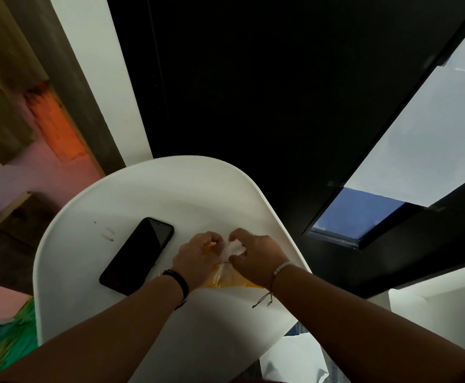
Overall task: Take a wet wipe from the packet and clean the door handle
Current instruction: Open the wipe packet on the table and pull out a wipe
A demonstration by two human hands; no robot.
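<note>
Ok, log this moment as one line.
stage: extracting wipe | left hand: holding yellow packet | right hand: pinching white wipe | phone: beside | door handle: unseen

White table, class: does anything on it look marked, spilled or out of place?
Small brownish smudges mark the white table left of the black phone. Nothing is spilled. Both hands, left hand and right hand, work a white wipe from the yellow packet.

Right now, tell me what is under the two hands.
Under the left hand and right hand lies a yellow packet on the white table, with a white wipe pinched between them. The packet's opening is covered.
</note>
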